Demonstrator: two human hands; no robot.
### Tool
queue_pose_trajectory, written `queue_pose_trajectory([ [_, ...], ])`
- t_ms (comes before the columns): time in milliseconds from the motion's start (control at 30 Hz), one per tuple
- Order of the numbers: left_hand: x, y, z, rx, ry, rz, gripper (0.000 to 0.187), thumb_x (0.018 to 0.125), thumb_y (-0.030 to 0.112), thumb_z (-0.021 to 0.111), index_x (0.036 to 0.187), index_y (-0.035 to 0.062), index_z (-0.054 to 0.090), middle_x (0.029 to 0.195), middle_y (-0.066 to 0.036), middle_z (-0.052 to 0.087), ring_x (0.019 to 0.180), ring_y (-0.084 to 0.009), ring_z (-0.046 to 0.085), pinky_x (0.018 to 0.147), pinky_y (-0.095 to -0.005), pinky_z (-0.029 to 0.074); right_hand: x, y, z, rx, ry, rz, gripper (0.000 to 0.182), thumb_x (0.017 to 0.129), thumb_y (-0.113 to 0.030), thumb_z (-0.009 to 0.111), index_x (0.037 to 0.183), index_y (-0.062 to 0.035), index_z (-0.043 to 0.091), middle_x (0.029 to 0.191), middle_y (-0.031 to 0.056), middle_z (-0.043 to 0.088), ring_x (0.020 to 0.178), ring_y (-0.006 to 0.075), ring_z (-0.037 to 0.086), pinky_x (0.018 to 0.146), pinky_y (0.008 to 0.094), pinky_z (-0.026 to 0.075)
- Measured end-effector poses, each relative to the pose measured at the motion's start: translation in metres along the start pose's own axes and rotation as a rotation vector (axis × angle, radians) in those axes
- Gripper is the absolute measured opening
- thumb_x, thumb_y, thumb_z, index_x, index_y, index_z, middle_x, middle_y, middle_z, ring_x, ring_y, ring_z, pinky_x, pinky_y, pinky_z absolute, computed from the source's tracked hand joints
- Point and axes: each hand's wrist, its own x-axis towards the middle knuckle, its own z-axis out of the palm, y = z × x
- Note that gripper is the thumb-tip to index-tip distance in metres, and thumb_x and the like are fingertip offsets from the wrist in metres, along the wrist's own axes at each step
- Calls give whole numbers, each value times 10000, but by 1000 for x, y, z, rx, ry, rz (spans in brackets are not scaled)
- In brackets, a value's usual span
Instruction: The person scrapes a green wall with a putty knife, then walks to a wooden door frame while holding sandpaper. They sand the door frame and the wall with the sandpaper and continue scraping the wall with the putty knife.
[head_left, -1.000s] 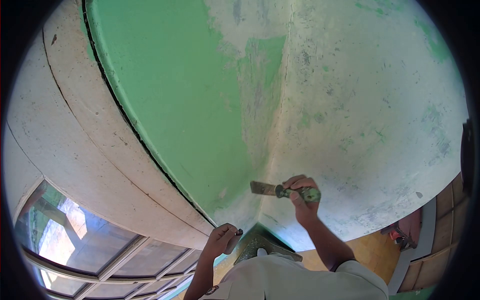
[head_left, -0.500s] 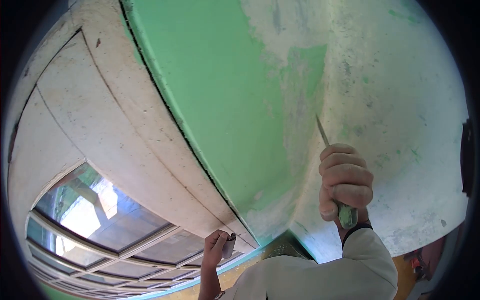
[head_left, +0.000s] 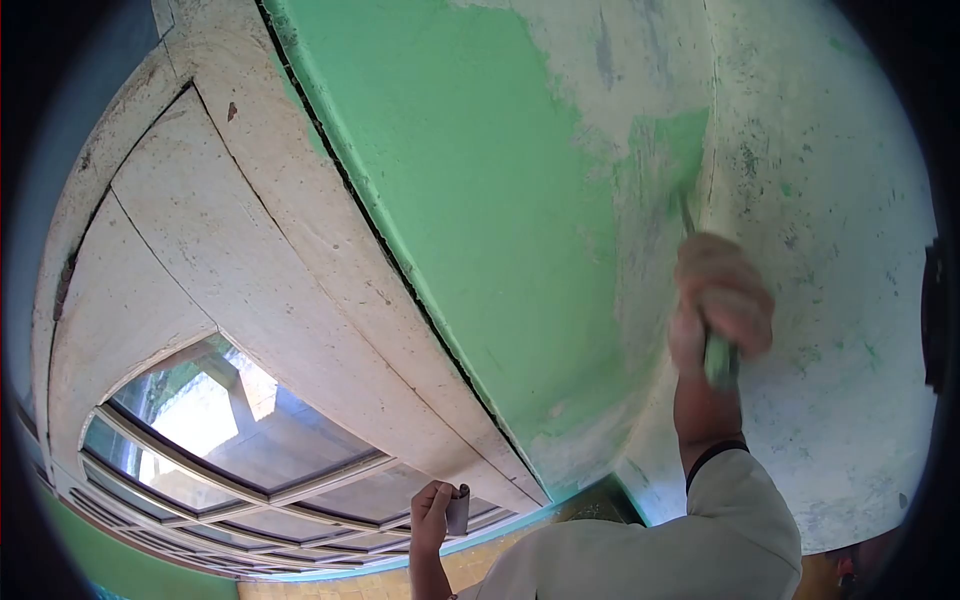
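Observation:
My right hand (head_left: 728,300), slightly smeared by motion, is wrapped round a scraper (head_left: 720,362). Its green handle end sticks out below the fist. The thin blade points up at the edge of the green paint (head_left: 668,150), close to the corner where two wall faces meet. Lower down on the left, my left hand (head_left: 430,512) pinches a small grey piece of sandpaper (head_left: 457,514), curled at its top edge. That hand is in front of the window panes, away from the painted surface.
Patchy white wall (head_left: 820,300) with green flecks fills the right side. A pale wooden frame (head_left: 330,290) with a glazed window (head_left: 235,410) runs along the left, a dark gap dividing it from the green wall. Yellowish tiles (head_left: 340,585) lie below.
My right hand has moved up along the wall corner with the scraper. My left hand keeps its hold on the sandpaper. The whole view has shifted slightly.

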Motion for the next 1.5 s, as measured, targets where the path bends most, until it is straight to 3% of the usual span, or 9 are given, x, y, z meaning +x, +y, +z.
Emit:
queue_pose_trajectory([
  [367,2,7,5,-4,-33,5,229,935,177,521,793,19,606,720,14,583,655,-41,459,612,-210,361,6,-6,-4,239,79,124,289,800,-166,635,677,-57,398,572,27,440,417,162,408,402,303,385],
  [467,4,3,4,-14,-32,-9,219,931,167,527,795,15,605,726,11,590,665,-40,466,621,-207,365,5,-20,-10,372,-3,-51,266,788,-139,628,679,-57,400,585,32,449,424,166,413,410,303,392],
  [667,6,11,7,5,-35,-29,211,924,161,538,787,18,612,700,20,586,639,-33,459,590,-207,355,10,-15,-3,238,148,90,252,796,-110,626,693,-69,399,600,26,460,435,165,423,416,304,402],
  [800,9,7,9,-13,-35,0,195,914,157,551,787,23,614,701,14,592,642,-33,469,592,-209,360,9,-24,-13,359,-50,-45,259,788,-110,629,687,-61,396,602,25,465,438,178,429,420,310,408],
  [967,6,12,14,-60,-47,-7,225,911,161,556,742,16,584,662,12,574,602,-37,451,554,-209,343,9,-18,-11,276,61,165,326,772,-136,694,662,-56,398,583,26,454,447,189,447,435,318,423],
  [1100,6,16,14,6,-36,37,245,912,159,521,728,10,585,686,-9,585,655,-62,484,626,-229,369,12,-17,-20,346,-190,17,272,798,-143,668,713,-52,426,590,32,465,452,188,460,460,318,444],
  [1200,2,14,15,-20,-12,11,244,908,159,526,729,5,587,687,-23,596,651,-71,497,636,-233,380,9,-6,-5,267,144,161,253,810,-149,661,729,-46,445,601,42,469,452,185,451,450,312,440],
  [1333,-2,13,16,-44,1,15,237,907,153,526,740,-1,594,692,-29,604,656,-75,506,644,-234,388,13,-24,-21,391,-162,11,277,824,-162,653,735,-55,413,605,40,474,458,186,455,454,319,443],
  [1500,-7,11,15,-45,5,6,248,912,154,521,739,-7,596,696,-37,609,657,-80,511,639,-240,395,10,-7,-13,245,86,141,287,814,-155,664,729,-58,407,604,41,467,441,175,438,434,305,424],
])
